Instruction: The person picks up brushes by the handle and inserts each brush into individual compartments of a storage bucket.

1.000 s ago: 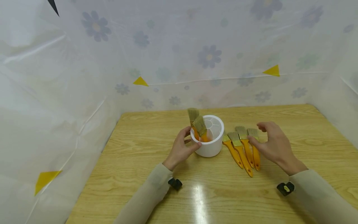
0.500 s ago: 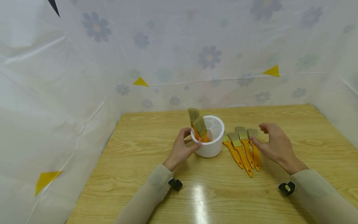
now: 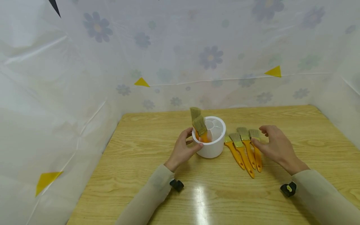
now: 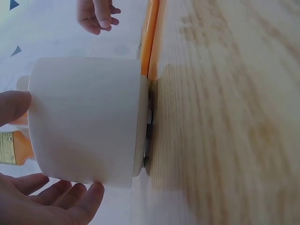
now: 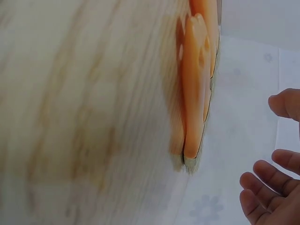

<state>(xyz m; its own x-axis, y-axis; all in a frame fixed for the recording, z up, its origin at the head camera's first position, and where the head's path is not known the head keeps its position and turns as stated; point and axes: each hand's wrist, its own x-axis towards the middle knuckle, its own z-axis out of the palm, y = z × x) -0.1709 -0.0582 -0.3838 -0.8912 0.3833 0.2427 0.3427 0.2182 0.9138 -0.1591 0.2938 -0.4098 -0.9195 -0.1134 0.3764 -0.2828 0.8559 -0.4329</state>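
My left hand (image 3: 183, 150) grips a round white pen holder (image 3: 211, 151) by its near left side, thumb at the rim and fingers round the wall. The holder stands upright on the table, with dividers inside. Two paintbrushes (image 3: 200, 125) lean in it, bristles up, orange handles mostly hidden by the wall. To its right, several paintbrushes (image 3: 241, 153) with orange handles lie fanned out, bristles away from me. Over the rightmost paintbrush (image 3: 257, 153) hovers my right hand (image 3: 278, 149), fingers loosely bent and holding nothing. The right wrist view shows a gap between that hand and the brushes.
A wood-grain table (image 3: 135, 193) lies under everything. Behind it rises a sheet-covered wall (image 3: 174, 47) with faded flowers and yellow triangular markers (image 3: 274, 72). Similar sheeting (image 3: 56, 125) closes off the left side.
The two paintbrushes in the pen holder have tilted slightly. My right hand has shifted a little; my left hand stays on the holder. The brushes on the table have not moved.
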